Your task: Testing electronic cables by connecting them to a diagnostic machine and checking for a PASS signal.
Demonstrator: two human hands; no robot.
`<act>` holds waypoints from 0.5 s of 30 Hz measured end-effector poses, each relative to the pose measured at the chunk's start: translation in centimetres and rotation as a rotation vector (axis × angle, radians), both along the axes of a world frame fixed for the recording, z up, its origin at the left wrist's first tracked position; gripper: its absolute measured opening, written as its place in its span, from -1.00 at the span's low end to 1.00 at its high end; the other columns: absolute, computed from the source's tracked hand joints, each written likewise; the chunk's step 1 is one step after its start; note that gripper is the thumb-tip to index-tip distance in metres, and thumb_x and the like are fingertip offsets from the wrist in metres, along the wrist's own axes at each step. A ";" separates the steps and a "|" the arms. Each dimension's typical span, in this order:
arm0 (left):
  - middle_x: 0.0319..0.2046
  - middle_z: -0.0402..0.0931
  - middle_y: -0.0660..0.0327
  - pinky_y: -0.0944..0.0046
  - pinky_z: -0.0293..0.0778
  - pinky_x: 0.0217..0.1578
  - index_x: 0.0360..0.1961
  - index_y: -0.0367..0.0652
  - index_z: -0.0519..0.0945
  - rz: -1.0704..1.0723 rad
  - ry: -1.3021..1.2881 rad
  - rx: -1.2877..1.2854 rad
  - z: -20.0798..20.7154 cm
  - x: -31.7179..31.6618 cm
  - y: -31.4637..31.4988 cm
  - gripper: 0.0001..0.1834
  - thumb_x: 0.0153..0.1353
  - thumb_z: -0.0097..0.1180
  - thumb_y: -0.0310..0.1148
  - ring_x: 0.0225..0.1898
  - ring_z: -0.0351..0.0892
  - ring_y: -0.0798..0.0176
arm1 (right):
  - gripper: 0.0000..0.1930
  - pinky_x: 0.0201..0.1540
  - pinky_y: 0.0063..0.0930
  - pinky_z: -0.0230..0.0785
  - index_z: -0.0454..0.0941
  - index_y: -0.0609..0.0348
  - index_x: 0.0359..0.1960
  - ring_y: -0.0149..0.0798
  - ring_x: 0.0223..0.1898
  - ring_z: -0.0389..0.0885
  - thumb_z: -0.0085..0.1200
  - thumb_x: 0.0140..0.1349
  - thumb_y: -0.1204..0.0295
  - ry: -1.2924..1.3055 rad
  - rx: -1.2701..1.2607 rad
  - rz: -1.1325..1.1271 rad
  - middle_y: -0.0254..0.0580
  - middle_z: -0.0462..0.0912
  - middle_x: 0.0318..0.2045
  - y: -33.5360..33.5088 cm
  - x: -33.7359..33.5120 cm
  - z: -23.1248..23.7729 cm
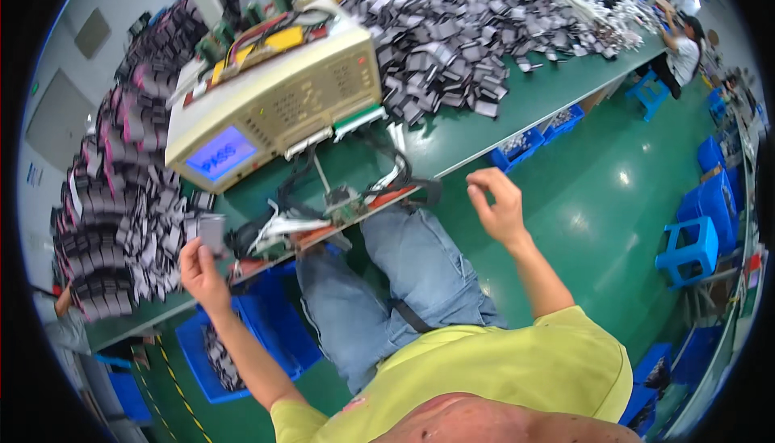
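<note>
My left hand (203, 277) pinches a small flat grey rectangular piece (211, 235) between thumb and fingers, above the table's near edge at the left. What exactly the piece is, I cannot tell. Out over the floor to the right, my right hand (499, 205) is raised, its fingers loosely curled and the thumb apart from them; nothing shows in it. Ahead stands a beige bench tester (299, 92) with a lit blue screen. Cables run from its front to a small test fixture (343, 201) at the table edge, between my hands.
Loose grey pieces (452, 47) lie heaped on the green table (557, 83). Stacked rows (101, 245) and a loose pile (153, 233) fill the left. A blue bin (202, 362) is below. Blue stools (688, 251) and another person (684, 51) are at the right.
</note>
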State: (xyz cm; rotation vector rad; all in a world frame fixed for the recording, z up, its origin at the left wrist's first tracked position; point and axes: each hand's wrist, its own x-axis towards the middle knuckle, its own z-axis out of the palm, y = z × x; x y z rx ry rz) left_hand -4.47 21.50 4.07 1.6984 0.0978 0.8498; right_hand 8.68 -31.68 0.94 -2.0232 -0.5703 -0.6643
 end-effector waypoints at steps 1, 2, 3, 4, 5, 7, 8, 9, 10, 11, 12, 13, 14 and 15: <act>-0.08 0.63 0.15 0.39 0.57 -0.19 0.00 -0.30 0.65 0.005 -0.001 0.155 0.7 -0.4 -3.4 -0.84 0.50 0.09 -0.51 -0.22 0.62 0.39 | -0.81 -0.23 -0.34 0.59 0.66 0.28 -0.11 -0.13 -0.27 0.73 0.30 0.24 0.60 0.037 0.025 0.087 -0.01 0.70 -0.19 1.4 -1.5 0.2; -0.09 0.63 0.11 0.38 0.62 -0.26 -0.01 -0.30 0.65 0.008 0.005 0.309 1.4 -0.1 -7.4 -0.84 0.48 0.09 -0.56 -0.26 0.65 0.36 | -0.78 -0.24 -0.36 0.59 0.66 0.28 -0.08 -0.14 -0.26 0.73 0.32 0.24 0.59 0.078 0.049 0.175 -0.02 0.71 -0.17 2.7 -2.7 0.5; -0.12 0.61 0.08 0.38 0.69 -0.42 -0.03 -0.34 0.65 -0.243 -0.022 0.023 2.1 0.4 -12.6 -0.82 0.40 0.11 -0.65 -0.36 0.69 0.31 | -0.72 -0.23 -0.38 0.60 0.65 0.28 -0.01 -0.14 -0.23 0.73 0.32 0.24 0.59 0.079 0.080 0.292 -0.02 0.72 -0.14 4.2 -3.7 1.2; -0.15 0.61 0.09 0.37 0.72 -0.43 -0.06 -0.36 0.66 -0.357 0.071 -0.035 1.7 0.8 -15.5 -0.81 0.36 0.13 -0.70 -0.37 0.72 0.27 | -0.66 -0.20 -0.38 0.61 0.63 0.29 0.05 -0.15 -0.19 0.74 0.34 0.23 0.58 0.091 0.145 0.387 -0.01 0.72 -0.12 5.6 -4.4 1.3; -0.16 0.62 0.08 0.38 0.70 -0.44 -0.06 -0.36 0.67 -0.477 0.095 0.016 1.5 1.5 -17.7 -0.81 0.35 0.14 -0.70 -0.40 0.72 0.28 | -0.65 -0.18 -0.37 0.62 0.61 0.31 0.09 -0.16 -0.18 0.74 0.32 0.28 0.55 0.158 0.201 0.473 -0.01 0.71 -0.10 7.2 -5.0 2.0; -0.14 0.63 0.08 0.41 0.63 -0.44 -0.04 -0.35 0.71 -0.565 0.089 0.113 0.1 2.3 -20.2 -0.77 0.31 0.19 -0.71 -0.35 0.71 0.32 | -0.64 -0.16 -0.36 0.63 0.58 0.32 0.12 -0.18 -0.16 0.74 0.30 0.32 0.53 0.250 0.260 0.572 -0.02 0.70 -0.08 9.2 -5.8 2.6; -0.12 0.63 0.08 0.43 0.61 -0.44 -0.03 -0.34 0.72 -0.586 0.076 0.149 -0.5 2.5 -20.8 -0.76 0.30 0.21 -0.72 -0.29 0.71 0.33 | -0.67 -0.17 -0.39 0.64 0.58 0.33 0.11 -0.22 -0.17 0.74 0.28 0.34 0.54 0.285 0.199 0.609 -0.04 0.69 -0.08 9.8 -5.1 2.7; -0.12 0.63 0.08 0.43 0.61 -0.44 -0.03 -0.34 0.72 -0.573 0.086 0.144 -1.1 2.0 -20.7 -0.76 0.30 0.21 -0.72 -0.29 0.71 0.33 | -0.69 -0.19 -0.42 0.65 0.58 0.34 0.10 -0.25 -0.17 0.75 0.26 0.37 0.55 0.315 0.138 0.642 -0.06 0.67 -0.09 10.3 -4.8 2.6; -0.10 0.63 0.10 0.42 0.62 -0.37 0.02 -0.33 0.70 -0.585 0.109 0.032 -1.6 1.5 -20.6 -0.72 0.30 0.23 -0.71 -0.23 0.69 0.34 | -0.69 -0.19 -0.42 0.65 0.58 0.34 0.10 -0.25 -0.17 0.75 0.26 0.37 0.55 0.323 0.137 0.653 -0.06 0.67 -0.09 10.6 -5.0 2.3; -0.08 0.63 0.11 0.41 0.62 -0.31 0.07 -0.31 0.68 -0.601 0.128 -0.084 -1.9 1.2 -20.8 -0.68 0.30 0.24 -0.70 -0.17 0.68 0.35 | -0.72 -0.21 -0.45 0.65 0.58 0.34 0.09 -0.28 -0.19 0.76 0.25 0.39 0.56 0.499 0.243 0.698 -0.09 0.66 -0.12 10.5 -5.0 2.0; -0.08 0.63 0.11 0.41 0.62 -0.31 0.07 -0.31 0.68 -0.597 0.127 -0.090 -1.8 0.8 -20.6 -0.68 0.30 0.24 -0.70 -0.17 0.68 0.35 | -0.75 -0.23 -0.49 0.65 0.58 0.34 0.07 -0.31 -0.20 0.76 0.23 0.40 0.57 0.674 0.349 0.737 -0.11 0.65 -0.15 10.5 -5.0 1.9; -0.05 0.62 0.12 0.38 0.62 -0.24 0.13 -0.30 0.65 -0.689 0.157 -0.334 -1.6 0.4 -20.1 -0.63 0.31 0.25 -0.69 -0.13 0.67 0.35 | -0.80 -0.23 -0.52 0.64 0.59 0.34 0.04 -0.40 -0.26 0.75 0.21 0.43 0.57 0.735 0.438 0.733 -0.15 0.69 -0.17 10.5 -5.1 2.1; -0.03 0.61 0.14 0.35 0.62 -0.17 0.19 -0.29 0.61 -0.774 0.187 -0.577 -1.6 0.0 -19.6 -0.58 0.31 0.26 -0.68 -0.09 0.65 0.35 | -0.80 -0.23 -0.52 0.64 0.59 0.34 0.04 -0.40 -0.26 0.75 0.21 0.43 0.57 0.736 0.435 0.737 -0.15 0.69 -0.17 10.5 -5.3 1.9; 0.00 0.59 0.15 0.33 0.58 -0.10 0.25 -0.31 0.54 -0.797 0.210 -0.560 -1.8 -0.2 -19.3 -0.53 0.32 0.25 -0.68 -0.13 0.64 0.35 | -0.81 -0.22 -0.50 0.65 0.60 0.35 0.02 -0.39 -0.25 0.75 0.21 0.43 0.58 0.732 0.454 0.740 -0.15 0.69 -0.18 10.5 -5.4 1.6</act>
